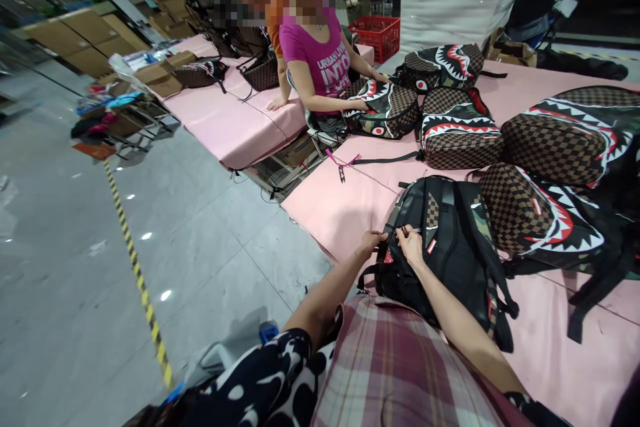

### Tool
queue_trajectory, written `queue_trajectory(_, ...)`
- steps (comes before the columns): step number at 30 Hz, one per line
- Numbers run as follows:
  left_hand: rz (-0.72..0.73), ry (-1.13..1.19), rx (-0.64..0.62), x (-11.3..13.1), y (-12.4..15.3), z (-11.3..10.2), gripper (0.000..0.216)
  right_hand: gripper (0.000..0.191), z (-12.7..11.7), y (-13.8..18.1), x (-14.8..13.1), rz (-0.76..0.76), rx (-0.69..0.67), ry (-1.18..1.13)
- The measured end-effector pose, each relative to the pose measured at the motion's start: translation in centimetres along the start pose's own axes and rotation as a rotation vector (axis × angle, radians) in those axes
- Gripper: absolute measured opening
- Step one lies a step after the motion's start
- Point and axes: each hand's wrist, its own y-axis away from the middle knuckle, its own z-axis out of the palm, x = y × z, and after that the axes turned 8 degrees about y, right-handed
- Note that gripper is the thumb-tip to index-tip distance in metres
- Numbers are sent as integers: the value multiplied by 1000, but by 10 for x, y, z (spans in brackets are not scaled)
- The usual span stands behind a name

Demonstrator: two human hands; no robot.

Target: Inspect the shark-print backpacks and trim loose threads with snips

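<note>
A black backpack [453,240] lies on the pink-covered table in front of me, its back panel and shoulder straps facing up. At its left edge my left hand [374,241] is closed on the side of the bag. My right hand [411,245], just beside it, has its fingers pinched over the same side. Something small and dark shows at those fingertips, too small to name. A red-and-white label [431,247] sits on the back panel near my right hand. The bag's front is face down and hidden.
Several checkered shark-mouth backpacks [463,130] crowd the right side of the pink table [325,207]. A small tool with a pink ribbon [342,165] lies farther back. Across from me, a person in a magenta shirt [320,57] handles another backpack. Striped tape [135,260] marks the floor.
</note>
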Motion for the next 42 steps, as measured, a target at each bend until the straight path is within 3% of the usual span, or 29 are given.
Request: queue_trajectory(42, -12, -4, -27, 2, 0, -1, 35, 26, -3, -2, -1, 24, -32, -44)
